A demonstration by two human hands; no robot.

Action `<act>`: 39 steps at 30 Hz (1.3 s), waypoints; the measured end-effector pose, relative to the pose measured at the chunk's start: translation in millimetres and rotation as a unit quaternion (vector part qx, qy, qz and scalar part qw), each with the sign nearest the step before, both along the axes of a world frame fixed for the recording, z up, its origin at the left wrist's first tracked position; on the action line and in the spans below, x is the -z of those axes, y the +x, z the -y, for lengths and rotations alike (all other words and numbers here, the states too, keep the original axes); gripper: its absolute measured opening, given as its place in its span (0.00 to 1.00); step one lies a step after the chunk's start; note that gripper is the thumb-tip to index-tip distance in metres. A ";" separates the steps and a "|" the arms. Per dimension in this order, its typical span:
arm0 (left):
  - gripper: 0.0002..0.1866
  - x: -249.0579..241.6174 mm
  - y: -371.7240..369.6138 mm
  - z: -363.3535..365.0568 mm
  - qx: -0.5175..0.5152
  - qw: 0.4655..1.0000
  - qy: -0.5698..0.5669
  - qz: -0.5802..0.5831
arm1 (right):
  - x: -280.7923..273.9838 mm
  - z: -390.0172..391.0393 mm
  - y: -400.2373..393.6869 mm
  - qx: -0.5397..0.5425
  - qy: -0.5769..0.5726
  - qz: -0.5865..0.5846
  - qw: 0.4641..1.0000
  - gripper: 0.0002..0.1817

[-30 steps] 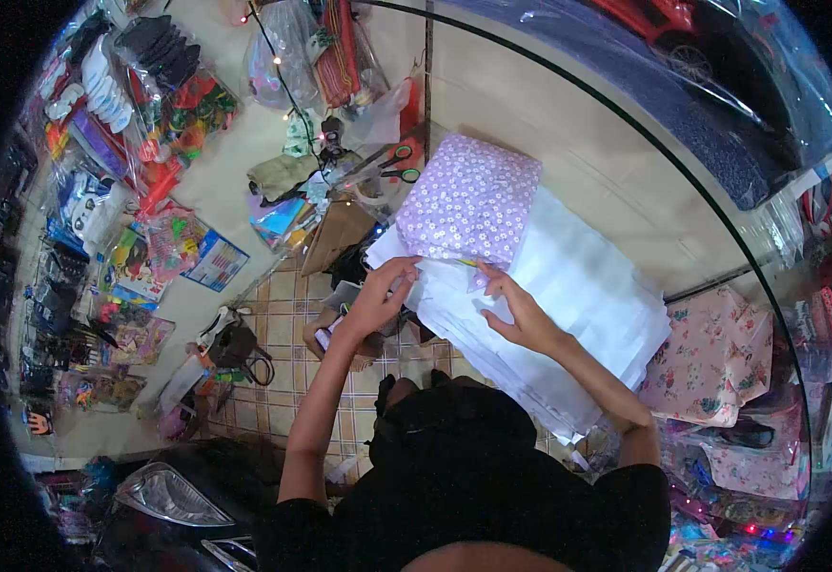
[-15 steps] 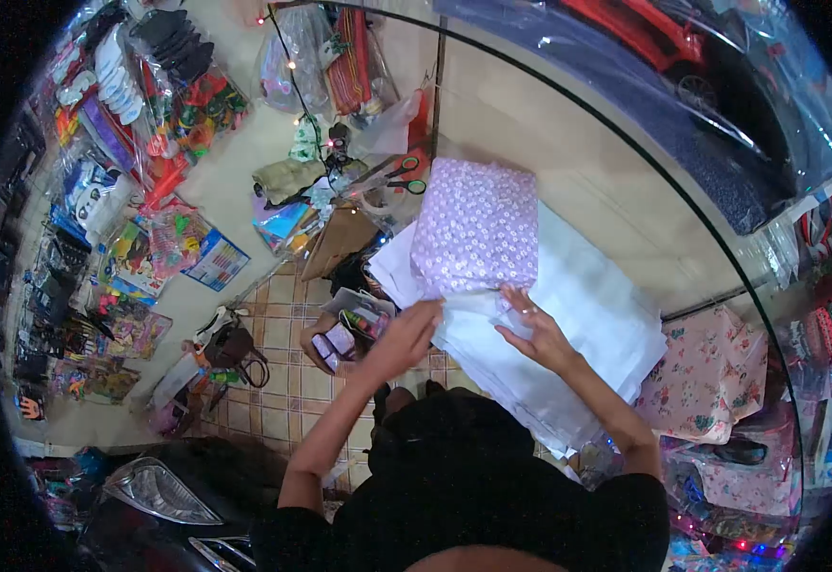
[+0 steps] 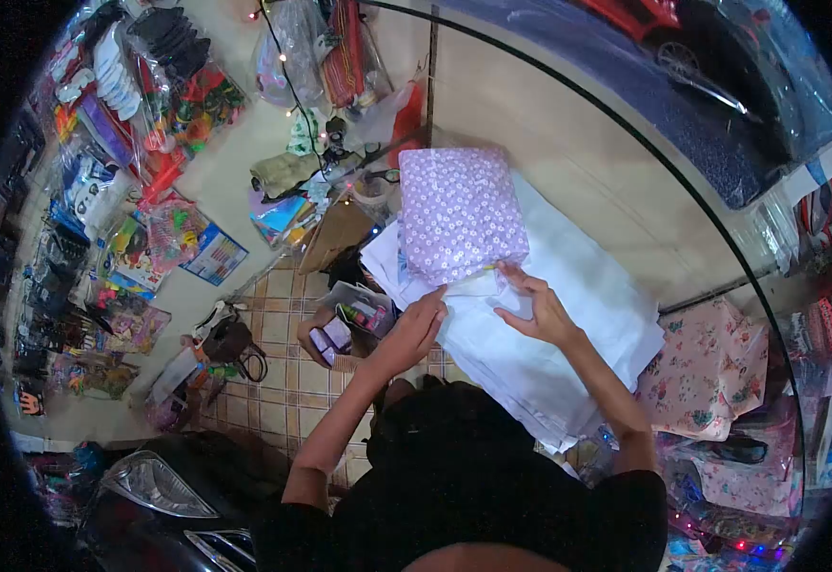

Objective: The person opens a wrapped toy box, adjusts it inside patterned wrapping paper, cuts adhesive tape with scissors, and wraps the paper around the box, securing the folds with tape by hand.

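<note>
A package in purple wrapping paper with white flowers (image 3: 461,212) lies on a stack of large white sheets (image 3: 578,296). Its near end shows a pale, whitish fold of the paper. At that end's left corner, my left hand (image 3: 414,334) has its fingers pressed together on the paper's edge. My right hand (image 3: 542,313) is at the right corner, thumb spread from the fingers, fingertips touching the paper. The exact contact under the left fingertips is hidden.
An open box with small packages (image 3: 332,338) stands on the tiled floor left of my left hand. Scissors (image 3: 389,175) lie beyond the stack. Floral pink bags (image 3: 702,372) are at right, a glass edge (image 3: 645,143) curves overhead, and a motorbike headlight (image 3: 159,484) shows lower left.
The package appears slightly left and higher in view, partly from the camera shifting. Both hands stay at its near end; the right fingers have moved a little up along the fold.
</note>
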State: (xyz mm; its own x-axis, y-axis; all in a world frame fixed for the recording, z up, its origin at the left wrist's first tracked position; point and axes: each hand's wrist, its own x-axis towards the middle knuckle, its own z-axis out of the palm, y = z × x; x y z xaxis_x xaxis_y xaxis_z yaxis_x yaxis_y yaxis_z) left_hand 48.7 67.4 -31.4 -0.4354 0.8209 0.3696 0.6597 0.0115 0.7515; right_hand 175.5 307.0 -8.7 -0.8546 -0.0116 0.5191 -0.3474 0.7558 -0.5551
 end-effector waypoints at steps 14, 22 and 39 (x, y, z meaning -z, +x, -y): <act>0.12 -5.5 -10.2 4.7 -0.006 0.994 0.002 0.109 | -0.1 6.5 14.0 0.025 -0.115 0.093 0.989 0.07; 0.11 2.7 -26.5 1.0 -0.008 0.999 0.028 0.032 | -1.1 1.9 14.5 0.059 -0.091 0.087 0.990 0.09; 0.09 9.6 -39.2 -6.8 0.009 0.987 0.112 -0.117 | 3.5 4.8 5.1 0.187 0.087 -0.004 0.978 0.13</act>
